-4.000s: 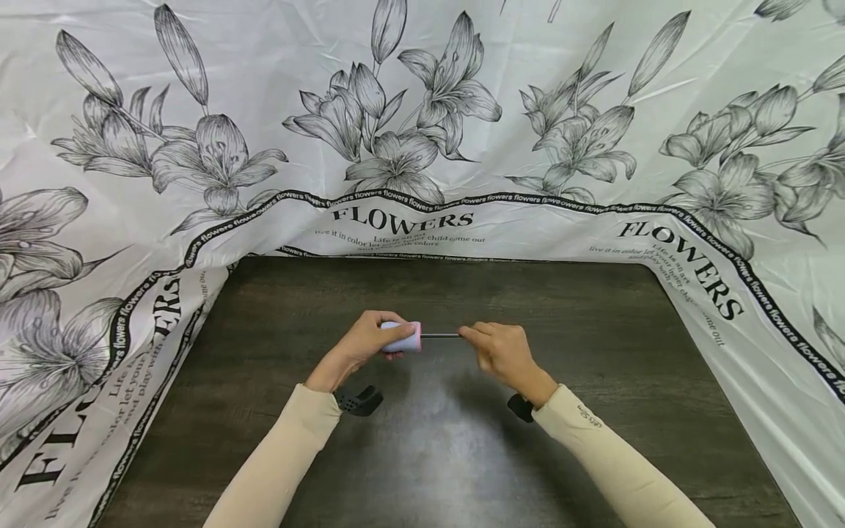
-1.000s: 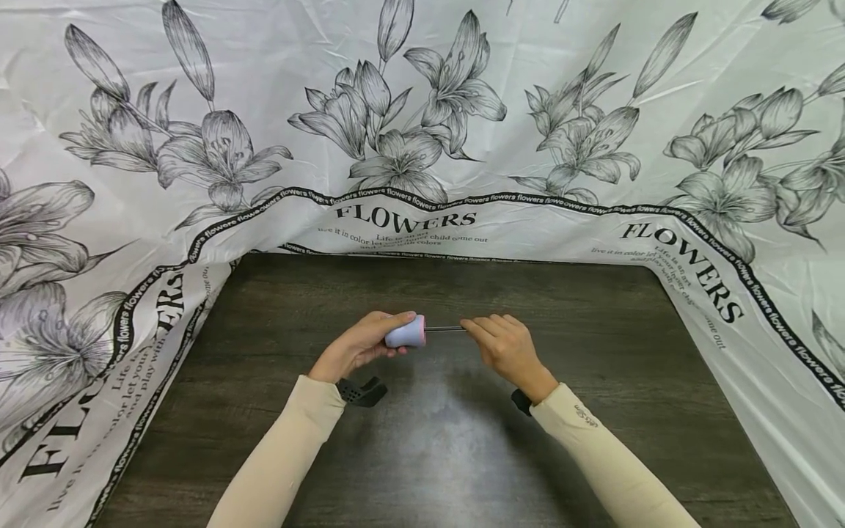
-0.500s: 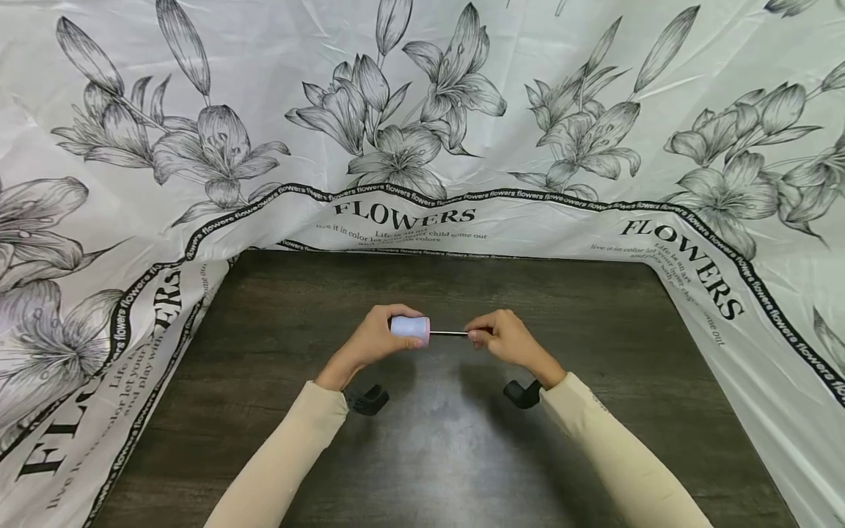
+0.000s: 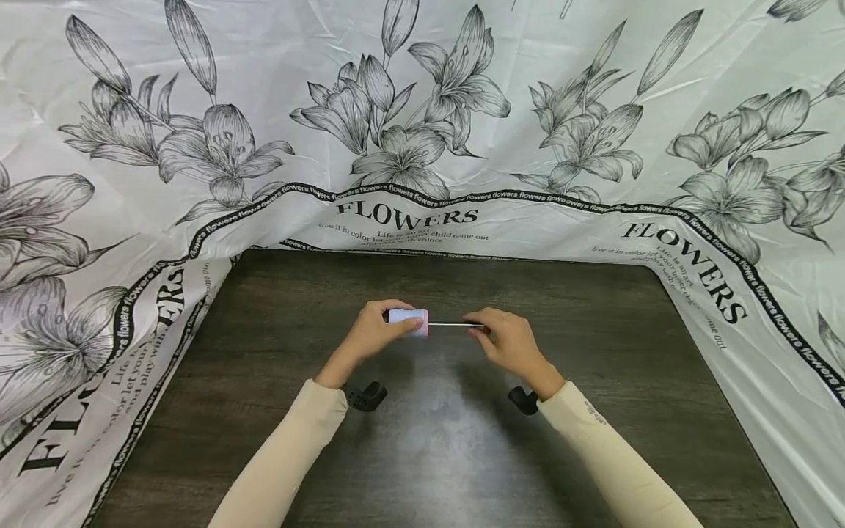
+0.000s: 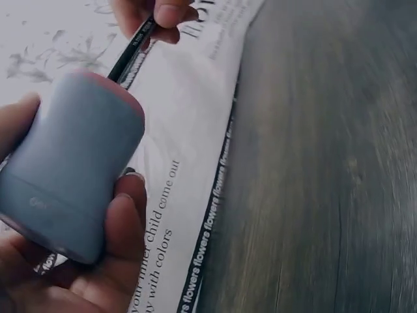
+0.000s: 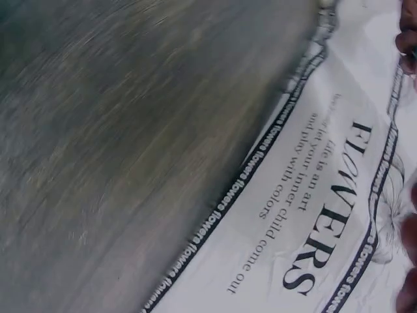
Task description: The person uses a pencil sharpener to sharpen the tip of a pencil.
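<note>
My left hand [image 4: 368,334] grips a pale blue pencil sharpener [image 4: 400,317] with a pink end, thumb along its near side. A thin dark pencil [image 4: 450,324] runs from the pink end across to my right hand [image 4: 515,343], which pinches it between thumb and fingers. In the left wrist view the sharpener [image 5: 78,143] fills the left side, its body narrowed at the middle, and the black pencil [image 5: 130,55] with small lettering stands in its pink end. The pencil's tip is hidden inside. Only a few fingers [image 6: 408,241] show at the right wrist view's edge.
Both hands are over a dark wood-grain table [image 4: 449,455]. White cloth [image 4: 561,235] printed with black flowers and lettering hangs behind the table and along its sides. Dark wrist straps [image 4: 366,397] show below the hands.
The right hand has turned on the pencil and slid its grip slightly outward, showing a longer stretch of pencil. Both hands are slightly higher in view, and the left thumb now crosses the sharpener.
</note>
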A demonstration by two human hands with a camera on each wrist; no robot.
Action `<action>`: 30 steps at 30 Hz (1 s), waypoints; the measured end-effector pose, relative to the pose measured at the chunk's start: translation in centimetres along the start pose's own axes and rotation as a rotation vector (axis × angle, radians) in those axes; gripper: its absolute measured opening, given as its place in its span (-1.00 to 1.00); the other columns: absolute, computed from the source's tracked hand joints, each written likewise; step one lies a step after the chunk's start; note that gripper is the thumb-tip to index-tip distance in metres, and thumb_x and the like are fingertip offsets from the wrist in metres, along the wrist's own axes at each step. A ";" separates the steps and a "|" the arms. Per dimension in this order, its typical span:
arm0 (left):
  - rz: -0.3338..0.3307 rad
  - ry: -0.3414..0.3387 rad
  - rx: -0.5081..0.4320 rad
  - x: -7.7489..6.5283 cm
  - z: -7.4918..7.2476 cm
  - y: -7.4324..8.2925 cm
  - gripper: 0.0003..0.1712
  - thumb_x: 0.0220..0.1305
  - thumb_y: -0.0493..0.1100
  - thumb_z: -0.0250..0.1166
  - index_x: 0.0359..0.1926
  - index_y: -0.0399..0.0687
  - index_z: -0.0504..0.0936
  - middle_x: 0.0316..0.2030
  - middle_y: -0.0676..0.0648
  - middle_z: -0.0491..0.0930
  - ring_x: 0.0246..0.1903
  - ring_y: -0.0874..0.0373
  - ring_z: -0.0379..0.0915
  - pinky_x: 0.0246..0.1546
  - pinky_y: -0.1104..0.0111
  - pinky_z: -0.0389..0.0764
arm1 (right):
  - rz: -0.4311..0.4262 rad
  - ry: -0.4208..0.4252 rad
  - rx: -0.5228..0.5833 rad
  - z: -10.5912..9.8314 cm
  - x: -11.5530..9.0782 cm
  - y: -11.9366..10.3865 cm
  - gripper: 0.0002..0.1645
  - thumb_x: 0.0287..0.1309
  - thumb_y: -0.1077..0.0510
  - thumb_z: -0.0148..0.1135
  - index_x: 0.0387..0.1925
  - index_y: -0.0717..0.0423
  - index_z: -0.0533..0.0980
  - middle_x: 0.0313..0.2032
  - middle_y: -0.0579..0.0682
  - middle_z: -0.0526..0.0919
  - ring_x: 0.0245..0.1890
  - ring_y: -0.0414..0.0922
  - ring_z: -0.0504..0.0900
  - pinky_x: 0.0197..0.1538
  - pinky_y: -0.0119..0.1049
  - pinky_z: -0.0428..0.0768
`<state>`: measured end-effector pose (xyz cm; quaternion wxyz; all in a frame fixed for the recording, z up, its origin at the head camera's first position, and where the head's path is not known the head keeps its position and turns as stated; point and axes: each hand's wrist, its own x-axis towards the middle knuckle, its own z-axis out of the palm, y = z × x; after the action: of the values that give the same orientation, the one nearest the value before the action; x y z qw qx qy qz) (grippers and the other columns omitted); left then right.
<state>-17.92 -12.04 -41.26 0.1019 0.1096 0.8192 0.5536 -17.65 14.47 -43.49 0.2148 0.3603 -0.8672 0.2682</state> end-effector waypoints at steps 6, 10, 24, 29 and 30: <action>-0.191 -0.037 -0.255 0.3 -0.5 -0.2 -0.52 0.34 0.01 0.19 -0.05 -0.38 0.57 -0.38 -0.12 0.54 -0.55 0.17 0.53 -0.46 0.34 0.55 | -0.245 0.233 -0.270 0.3 0.0 -0.1 -0.81 0.20 0.19 0.25 -0.16 0.13 0.66 -0.32 -0.01 0.73 -0.43 -0.13 0.67 -0.45 -0.31 0.51; -0.254 -0.076 -0.313 0.2 -0.6 0.0 -0.52 0.36 0.01 0.16 -0.11 -0.43 0.57 -0.48 -0.06 0.54 -0.62 0.22 0.54 -0.55 0.41 0.52 | -0.329 0.287 -0.354 0.4 0.0 0.1 -0.72 0.39 0.17 0.03 -0.15 0.12 0.67 -0.30 -0.01 0.73 -0.39 -0.13 0.68 -0.39 -0.30 0.55; 0.059 0.015 -0.110 0.1 0.3 -0.2 -0.63 0.09 -0.25 0.43 -0.06 -0.30 0.61 -0.23 -0.24 0.57 -0.38 0.10 0.47 -0.41 0.33 0.56 | 0.074 -0.089 0.162 -0.5 0.2 0.1 -0.86 0.21 0.28 0.21 -0.26 0.22 0.66 -0.50 0.01 0.70 -0.65 -0.30 0.54 -0.57 -0.43 0.46; 0.144 0.014 0.003 -0.2 1.1 -0.2 -0.55 -0.04 -0.20 0.52 -0.08 -0.13 0.61 -0.09 -0.23 0.58 -0.28 0.04 0.50 -0.34 0.30 0.56 | 0.345 -0.390 0.525 -1.8 0.5 1.0 -0.77 0.33 0.29 0.05 -0.21 0.34 0.61 -0.54 0.17 0.60 -0.70 -0.33 0.35 -0.58 -0.40 0.34; 0.167 0.014 0.009 -0.3 1.2 -0.3 -0.54 -0.06 -0.21 0.53 -0.08 -0.11 0.60 -0.07 -0.21 0.57 -0.26 0.03 0.51 -0.32 0.30 0.56 | 0.361 -0.433 0.568 -1.9 0.6 1.1 -0.75 0.35 0.29 0.01 -0.22 0.35 0.60 -0.56 0.19 0.58 -0.72 -0.33 0.30 -0.58 -0.40 0.31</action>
<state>-17.32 -11.15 -41.97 0.0491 0.1739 0.8106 0.5571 -18.55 16.04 -42.03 -0.1316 0.2955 -0.8332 0.4484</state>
